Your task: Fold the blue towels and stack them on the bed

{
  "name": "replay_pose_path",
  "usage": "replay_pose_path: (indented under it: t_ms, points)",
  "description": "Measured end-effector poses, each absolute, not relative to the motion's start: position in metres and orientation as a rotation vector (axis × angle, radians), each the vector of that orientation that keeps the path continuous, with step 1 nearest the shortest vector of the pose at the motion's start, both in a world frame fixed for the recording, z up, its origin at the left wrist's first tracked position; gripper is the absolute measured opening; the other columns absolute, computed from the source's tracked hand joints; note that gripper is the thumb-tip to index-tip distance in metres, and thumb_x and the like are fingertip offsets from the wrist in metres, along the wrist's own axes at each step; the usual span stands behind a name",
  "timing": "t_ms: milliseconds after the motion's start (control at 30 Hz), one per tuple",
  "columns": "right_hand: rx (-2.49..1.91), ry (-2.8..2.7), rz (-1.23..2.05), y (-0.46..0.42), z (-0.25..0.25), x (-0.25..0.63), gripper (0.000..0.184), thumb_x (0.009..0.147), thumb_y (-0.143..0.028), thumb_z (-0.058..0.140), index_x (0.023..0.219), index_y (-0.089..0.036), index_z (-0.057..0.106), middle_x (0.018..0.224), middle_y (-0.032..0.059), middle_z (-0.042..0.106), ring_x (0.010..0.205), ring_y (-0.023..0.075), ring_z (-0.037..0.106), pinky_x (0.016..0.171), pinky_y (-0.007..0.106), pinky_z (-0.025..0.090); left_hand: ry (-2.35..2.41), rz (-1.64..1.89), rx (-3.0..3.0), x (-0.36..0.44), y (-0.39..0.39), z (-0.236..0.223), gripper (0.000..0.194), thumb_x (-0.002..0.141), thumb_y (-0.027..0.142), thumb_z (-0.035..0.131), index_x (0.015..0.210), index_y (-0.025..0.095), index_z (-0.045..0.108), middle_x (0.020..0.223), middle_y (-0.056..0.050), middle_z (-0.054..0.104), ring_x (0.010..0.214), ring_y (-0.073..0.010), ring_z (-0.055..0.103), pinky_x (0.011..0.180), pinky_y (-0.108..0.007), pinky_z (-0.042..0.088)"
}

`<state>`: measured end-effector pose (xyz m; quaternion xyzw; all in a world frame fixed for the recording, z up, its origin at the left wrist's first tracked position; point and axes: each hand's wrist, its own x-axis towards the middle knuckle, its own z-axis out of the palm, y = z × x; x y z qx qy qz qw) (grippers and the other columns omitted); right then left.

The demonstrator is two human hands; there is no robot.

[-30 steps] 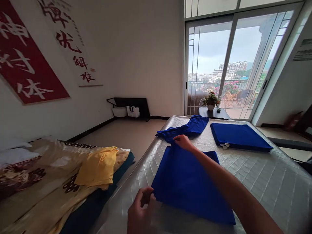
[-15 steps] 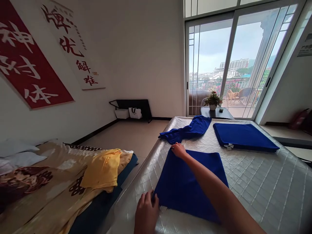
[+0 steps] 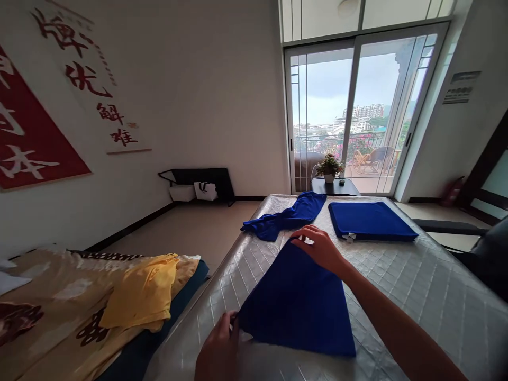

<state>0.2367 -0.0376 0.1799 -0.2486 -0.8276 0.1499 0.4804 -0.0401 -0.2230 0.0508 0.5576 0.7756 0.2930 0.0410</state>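
A blue cloth (image 3: 299,307) lies in front of me on the quilted silver mattress (image 3: 273,365), its far edge raised. My right hand (image 3: 317,246) pinches the far-left corner between thumb and fingers, above the mattress. At the near-left corner, my left hand (image 3: 220,338) grips the cloth with its fingers closed. Beyond my right hand rests a folded stack of blue cloth (image 3: 371,219) with a white tag on its near edge. A crumpled blue cloth (image 3: 288,216) lies to the left of that stack.
To the left is a low bed with a patterned tan blanket (image 3: 51,307) and a yellow cloth (image 3: 143,291). A small dark table (image 3: 349,188) with a potted plant (image 3: 329,168) stands behind the mattress. A black rack (image 3: 218,182) leans near the wall.
My right hand has raised the far-left corner of the cloth and carried it to the right, so the cloth now slopes. The left hand stays at the near corner. My view has turned right.
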Motion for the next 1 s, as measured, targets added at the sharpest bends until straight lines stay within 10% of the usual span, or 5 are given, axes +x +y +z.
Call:
replay_pose_path:
  t_ms: [533,700,1000]
  points:
    - [-0.975,-1.335,-0.185,-0.136,0.263,0.419,0.019,0.094,-0.042,0.067,0.104,-0.028,0.076,0.084,-0.0015,0.069,0.064,0.0125,0.061,0.062,0.027,0.050,2.094,1.320,2.839,0.052,-0.201,0.304,0.052,0.104,0.059,0.033,0.109,0.022,0.068,0.110,-0.008,0.074,0.102,-0.0244,0.069,0.094,-0.039,0.054]
    - [-1.000,-1.273,-0.161,-0.128,0.263,0.437,0.022,0.094,-0.045,0.065,0.102,-0.028,0.077,0.089,-0.0002,0.071,0.068,0.0140,0.064,0.064,0.028,0.052,2.150,1.198,2.552,0.072,-0.190,0.329,0.052,0.100,0.066,0.036,0.106,0.028,0.071,0.093,0.000,0.078,0.073,-0.0203,0.071,0.069,-0.032,0.055]
    - [-1.000,-1.254,-0.174,-0.118,0.259,0.458,0.022,0.092,-0.044,0.068,0.103,-0.029,0.079,0.094,0.0006,0.070,0.070,0.0131,0.061,0.062,0.027,0.050,2.003,1.338,2.731,0.084,-0.178,0.334,0.053,0.097,0.068,0.041,0.102,0.029,0.076,0.092,-0.001,0.080,0.080,-0.0201,0.074,0.070,-0.029,0.055]
